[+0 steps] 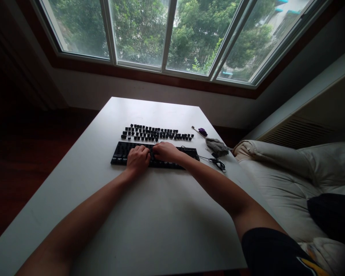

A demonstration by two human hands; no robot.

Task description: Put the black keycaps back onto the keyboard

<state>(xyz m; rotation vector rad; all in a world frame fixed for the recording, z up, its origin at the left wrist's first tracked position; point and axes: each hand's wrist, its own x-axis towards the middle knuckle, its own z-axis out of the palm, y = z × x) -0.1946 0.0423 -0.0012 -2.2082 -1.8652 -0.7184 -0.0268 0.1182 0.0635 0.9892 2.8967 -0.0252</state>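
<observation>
A black keyboard lies crosswise on the white table, with some keycaps off it. My left hand rests on its left half, fingers bent and closed over the keys, holding the keyboard. Just to the right, my right hand is closed in a pinch above the middle of the keyboard. A thin light wire-like bit shows behind its fingers, but what they hold is hidden. Beyond the keyboard, loose black keycaps stand in several uneven rows.
Toward the table's right edge lie a brush, a small purple item, a grey cloth and a coiled black cable. A pale sofa adjoins the white table on the right. Windows are ahead.
</observation>
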